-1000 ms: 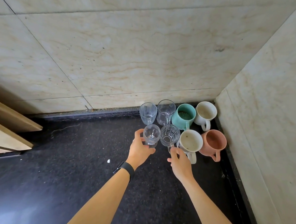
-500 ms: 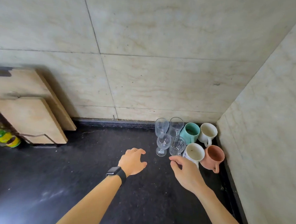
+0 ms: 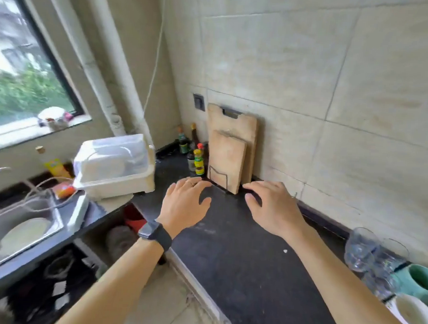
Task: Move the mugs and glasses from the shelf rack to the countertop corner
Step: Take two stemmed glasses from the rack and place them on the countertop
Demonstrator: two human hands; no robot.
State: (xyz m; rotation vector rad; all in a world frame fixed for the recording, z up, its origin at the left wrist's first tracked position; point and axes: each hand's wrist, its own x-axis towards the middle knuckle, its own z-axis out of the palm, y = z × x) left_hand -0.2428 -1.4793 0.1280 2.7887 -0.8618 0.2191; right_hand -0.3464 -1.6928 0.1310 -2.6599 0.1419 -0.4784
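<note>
So both hands are out over the dark surface (image 3: 239, 267) and neither has anything in it. The left hand (image 3: 184, 205), with a black watch (image 3: 154, 231) on the wrist, has its fingers (image 3: 194, 184) loose and a bit spread. Same deal for the right hand (image 3: 272, 209): relaxed fingers (image 3: 256, 187), nothing in them.

The drinkware is all bunched at the far right edge of the view, against the tiled wall and well apart from either hand. The clear glasses (image 3: 359, 248) stand closest to the hands, with a teal mug (image 3: 422, 281) just beside them and a white mug (image 3: 410, 317) nearer the camera, partly cut off by the frame.

Past the fingertips, two wooden cutting boards (image 3: 229, 160) lean upright on the wall, with small bottles (image 3: 198, 161) next to them. Further left there's a white lidded dish box (image 3: 116, 164) and a sink (image 3: 18, 231) with a plate in it.
</note>
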